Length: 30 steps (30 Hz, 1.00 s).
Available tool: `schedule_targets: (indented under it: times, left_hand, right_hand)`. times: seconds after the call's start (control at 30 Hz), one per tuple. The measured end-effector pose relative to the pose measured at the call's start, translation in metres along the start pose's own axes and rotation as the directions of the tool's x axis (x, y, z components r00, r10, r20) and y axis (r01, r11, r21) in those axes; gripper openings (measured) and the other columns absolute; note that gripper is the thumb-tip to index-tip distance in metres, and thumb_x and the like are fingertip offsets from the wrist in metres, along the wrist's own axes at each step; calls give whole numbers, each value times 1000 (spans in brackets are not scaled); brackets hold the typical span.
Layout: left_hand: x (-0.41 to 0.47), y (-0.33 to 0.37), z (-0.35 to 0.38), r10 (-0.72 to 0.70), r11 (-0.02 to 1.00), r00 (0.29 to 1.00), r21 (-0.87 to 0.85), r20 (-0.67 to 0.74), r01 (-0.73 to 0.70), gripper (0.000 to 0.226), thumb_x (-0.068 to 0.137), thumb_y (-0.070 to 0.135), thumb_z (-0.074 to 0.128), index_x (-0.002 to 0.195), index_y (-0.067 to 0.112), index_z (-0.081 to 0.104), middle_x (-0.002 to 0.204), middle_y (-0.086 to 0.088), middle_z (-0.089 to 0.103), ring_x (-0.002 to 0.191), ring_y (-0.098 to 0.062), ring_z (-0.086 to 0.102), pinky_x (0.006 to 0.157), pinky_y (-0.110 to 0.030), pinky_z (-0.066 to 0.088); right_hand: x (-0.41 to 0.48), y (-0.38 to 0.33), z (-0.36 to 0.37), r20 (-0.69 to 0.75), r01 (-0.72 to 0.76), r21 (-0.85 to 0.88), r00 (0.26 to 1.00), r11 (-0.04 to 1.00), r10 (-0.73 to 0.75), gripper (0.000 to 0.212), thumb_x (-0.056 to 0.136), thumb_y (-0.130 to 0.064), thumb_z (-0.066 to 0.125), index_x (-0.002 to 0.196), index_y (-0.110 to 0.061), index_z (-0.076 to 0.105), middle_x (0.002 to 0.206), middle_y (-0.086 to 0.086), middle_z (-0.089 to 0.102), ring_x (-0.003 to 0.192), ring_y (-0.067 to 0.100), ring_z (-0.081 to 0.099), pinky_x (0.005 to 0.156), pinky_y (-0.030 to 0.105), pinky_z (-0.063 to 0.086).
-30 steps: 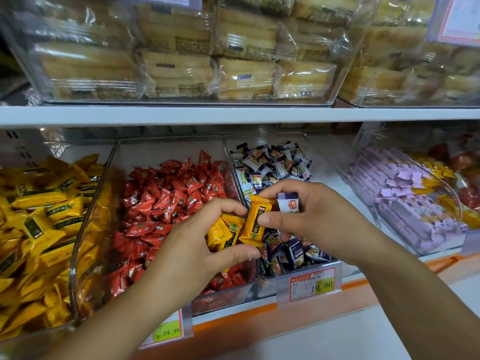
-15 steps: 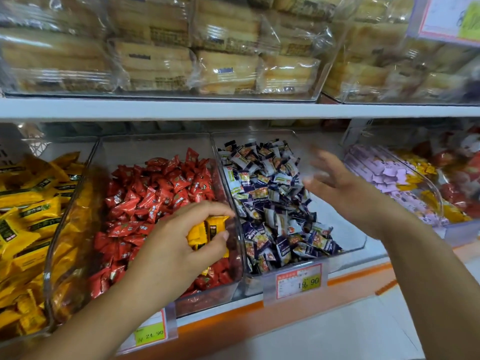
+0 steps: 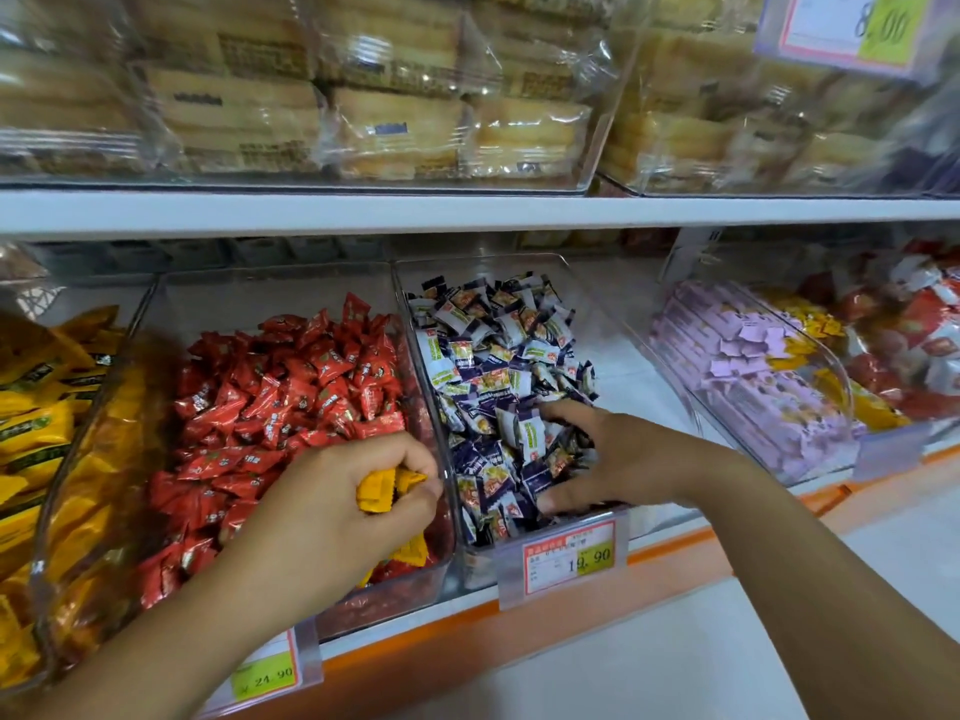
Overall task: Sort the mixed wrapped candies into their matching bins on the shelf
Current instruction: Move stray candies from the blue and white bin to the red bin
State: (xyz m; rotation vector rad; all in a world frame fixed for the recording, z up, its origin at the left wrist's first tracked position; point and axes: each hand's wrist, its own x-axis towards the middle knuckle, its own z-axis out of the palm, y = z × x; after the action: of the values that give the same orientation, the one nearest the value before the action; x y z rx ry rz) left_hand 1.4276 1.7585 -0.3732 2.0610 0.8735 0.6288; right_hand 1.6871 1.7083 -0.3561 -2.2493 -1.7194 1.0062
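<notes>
Out past the left hand (image 3: pixel 332 517) stands the clear plastic bin (image 3: pixel 111 387) heaped with yellow wrapped candies (image 3: pixel 31 433), and I'd call that home for what this hand carries. The left hand hovers over the clear bin (image 3: pixel 311 293) of red foil-wrapped candies (image 3: pixel 291 376), fingers curled tight round a clutch of yellow-orange wrapped strays (image 3: pixel 387 491), at least 2 showing.

Just across the shared wall is the clear bin (image 3: pixel 478 272) of purple-and-white wrapped candies (image 3: pixel 493 356). The right hand (image 3: pixel 618 459) is down in it, index and thumb spread wide over the pile, nothing visibly pinched. Well beyond the right hand sits a curved clear bin of lilac wrapped bars (image 3: pixel 753 376).

The step, as I read it, is raking the purple pile for more yellow-orange strays. To do it well, sweep lightly and lift wrappers rather than shove them, so none spill over the low front lip above the red-and-yellow price tag (image 3: pixel 563 556). The left grip wants to be firm, since 1 slack finger drops a stray among the reds. With the fist full, carry it low across the reds and let go inside the yellow bin.
</notes>
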Motion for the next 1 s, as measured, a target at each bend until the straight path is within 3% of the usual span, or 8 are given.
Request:
schedule_targets:
  times: [0.17,0.3,0.5,0.57,0.63,0.77,0.9,1.0]
  left_hand:
    - [0,5,-1,27,1000,999,-10,22,-27,37,71,62,57,80,27,61,62,4,54,51,-6,44,51,-21,36]
    - [-1,5,-1,21,1000,999,2,39,-21,37,67,61,63,81,27,57,64,6,54,50,-5,42,50,-20,35]
    - [-1,3,-1,15,1000,999,8,52,-15,31,70,58,65,81,30,57,63,9,54,50,-5,42,48,-18,34]
    - [0,3,-1,10,1000,999,17,46,-10,32,69,59,65,81,31,57,63,10,55,50,-5,43,48,-17,34]
    - [0,2,-1,7,999,999,37,43,-8,35,67,61,65,84,31,57,65,10,55,51,-6,44,49,-17,34]
    - [0,1,-1,-4,997,999,79,41,1,41,65,67,62,84,32,56,70,7,56,53,-8,44,49,-18,34]
    - [0,2,1,-13,996,1000,88,27,10,43,65,69,60,84,31,56,69,5,57,53,-9,45,50,-23,36]
    - [-1,2,3,-22,996,1000,90,12,21,47,65,72,58,83,29,55,67,1,57,54,-16,46,54,-39,43]
  right_hand:
    - [3,3,0,-56,3,172,998,985,7,65,69,-41,84,122,-49,46,144,-4,43,107,13,55,89,27,45]
    - [4,3,-1,-160,75,267,987,961,-32,45,74,-33,82,109,-42,55,134,-11,43,113,7,41,83,22,36]
    - [10,-18,-4,-525,253,422,851,871,7,38,81,-34,75,112,-41,54,109,-26,48,92,-5,54,73,11,38]
    - [8,-18,-10,-501,221,397,866,891,8,50,81,-38,73,125,-44,51,132,-17,46,108,6,53,82,20,38]
    - [-2,-14,-19,-418,135,252,908,958,-18,54,81,-41,72,129,-45,49,144,-14,41,108,7,52,84,22,41]
    - [-26,-11,-21,-251,90,9,964,996,-85,21,80,-41,74,100,-44,65,105,-21,61,102,1,59,72,11,42]
    - [-19,-33,13,-172,241,-109,951,964,-257,53,76,-46,76,121,-54,51,130,-25,40,120,-5,36,94,15,34]
    - [-9,-43,24,-153,341,-133,921,931,-359,46,77,-43,76,117,-48,55,128,-22,36,121,-1,31,98,21,32]
